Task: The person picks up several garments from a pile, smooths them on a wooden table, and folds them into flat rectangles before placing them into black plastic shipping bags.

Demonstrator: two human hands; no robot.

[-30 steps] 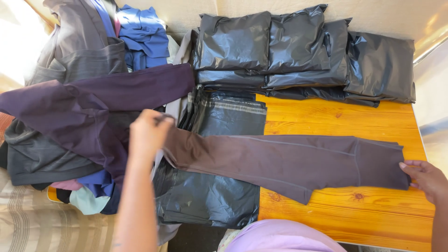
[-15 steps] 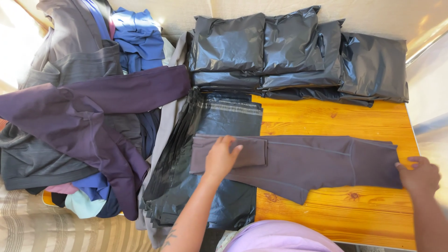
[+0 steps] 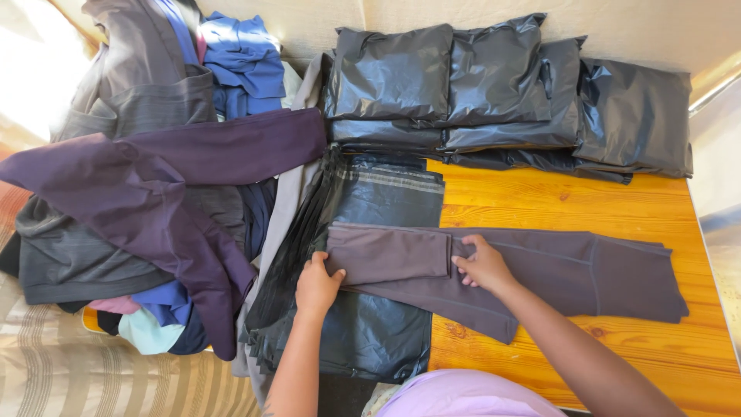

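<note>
Since the earlier frame the right hand (image 3: pixel 482 264) has come in from the far right end of the brown leggings (image 3: pixel 540 274) to their middle, and the left hand (image 3: pixel 316 284) has slid back to the folded edge at the left.

At the left of the frame a heap of clothes (image 3: pixel 147 201) lies with a purple garment (image 3: pixel 154 185) spread on top and a blue one (image 3: pixel 243 66) above it at the upper left. Just right of it, a stack of flat grey plastic bags (image 3: pixel 370 340) lies at lower centre. The left hand pinches the left edge of the leggings' folded-over flap, fingers curled around the cloth. The leggings stretch across the bags and onto the wooden table (image 3: pixel 540 197), centre to right. The right hand rests on them with fingers spread flat, pressing, gripping nothing. Along the top right sit filled black plastic bags (image 3: pixel 502 85).
</note>
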